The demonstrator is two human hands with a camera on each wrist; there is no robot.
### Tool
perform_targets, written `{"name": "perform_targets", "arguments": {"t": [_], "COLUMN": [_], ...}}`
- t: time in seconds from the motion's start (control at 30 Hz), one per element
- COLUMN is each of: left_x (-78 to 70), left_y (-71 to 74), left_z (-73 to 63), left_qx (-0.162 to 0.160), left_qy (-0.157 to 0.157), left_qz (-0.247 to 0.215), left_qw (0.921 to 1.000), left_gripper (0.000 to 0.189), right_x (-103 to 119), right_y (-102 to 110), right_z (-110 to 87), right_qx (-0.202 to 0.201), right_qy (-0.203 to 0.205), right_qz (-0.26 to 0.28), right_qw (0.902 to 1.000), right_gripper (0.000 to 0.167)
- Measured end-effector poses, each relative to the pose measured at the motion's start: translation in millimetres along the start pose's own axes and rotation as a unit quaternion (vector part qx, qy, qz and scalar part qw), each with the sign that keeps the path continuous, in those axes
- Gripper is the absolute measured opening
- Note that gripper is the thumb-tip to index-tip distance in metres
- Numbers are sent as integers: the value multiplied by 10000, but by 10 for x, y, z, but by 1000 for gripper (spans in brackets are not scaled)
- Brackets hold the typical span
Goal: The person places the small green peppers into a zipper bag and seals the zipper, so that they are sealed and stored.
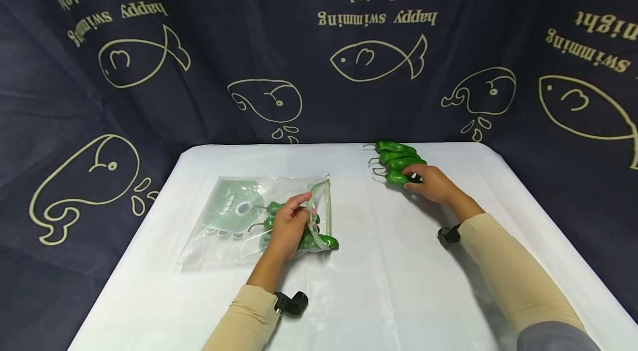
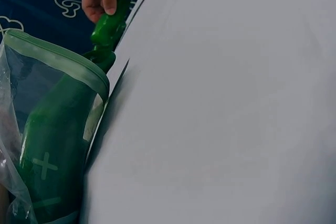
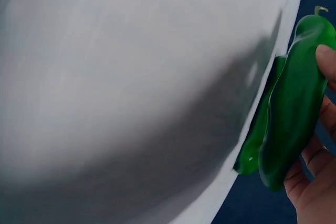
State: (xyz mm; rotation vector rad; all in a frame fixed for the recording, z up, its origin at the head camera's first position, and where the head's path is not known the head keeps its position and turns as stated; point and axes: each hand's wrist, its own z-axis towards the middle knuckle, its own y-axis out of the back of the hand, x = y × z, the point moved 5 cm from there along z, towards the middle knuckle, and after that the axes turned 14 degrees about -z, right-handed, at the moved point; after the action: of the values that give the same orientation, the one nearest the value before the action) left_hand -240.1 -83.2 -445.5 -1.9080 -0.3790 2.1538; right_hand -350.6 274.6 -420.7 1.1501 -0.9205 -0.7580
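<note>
A clear zip bag point(image 1: 199, 248) with a green cartoon print lies on the left half of the table. My left hand point(image 1: 286, 229) holds it near its mouth, where the green zip strip point(image 2: 55, 56) stands raised. Several green peppers lie inside, one pepper point(image 1: 329, 242) with its end at the opening. Over at the right, my right hand point(image 1: 432, 185) pinches the nearest green pepper point(image 3: 296, 98) of a row, thumb on one side and fingers on the other. Behind it lie more green peppers point(image 1: 399, 155), stems pointing left.
A white cloth point(image 1: 359, 295) covers the table. Dark blue fabric point(image 1: 299, 24) with fish and whale drawings hangs close behind the far edge and along the sides. Each wrist wears a small black camera point(image 1: 294, 304).
</note>
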Motion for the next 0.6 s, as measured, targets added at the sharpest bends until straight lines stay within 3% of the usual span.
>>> {"name": "perform_targets", "arguments": {"t": [0.23, 0.6], "left_x": [-75, 39], "left_y": [-58, -8], "left_z": [-39, -5], "left_qx": [22, -98], "left_qy": [11, 60], "left_qz": [-111, -97], "left_qw": [9999, 9999], "left_gripper": [42, 42], "right_x": [188, 555], "right_y": [60, 56], "right_z": [-4, -20], "right_qx": [-218, -279], "right_qy": [363, 848], "right_qz": [20, 173], "right_qw": [9991, 9959], "right_gripper": [37, 35]}}
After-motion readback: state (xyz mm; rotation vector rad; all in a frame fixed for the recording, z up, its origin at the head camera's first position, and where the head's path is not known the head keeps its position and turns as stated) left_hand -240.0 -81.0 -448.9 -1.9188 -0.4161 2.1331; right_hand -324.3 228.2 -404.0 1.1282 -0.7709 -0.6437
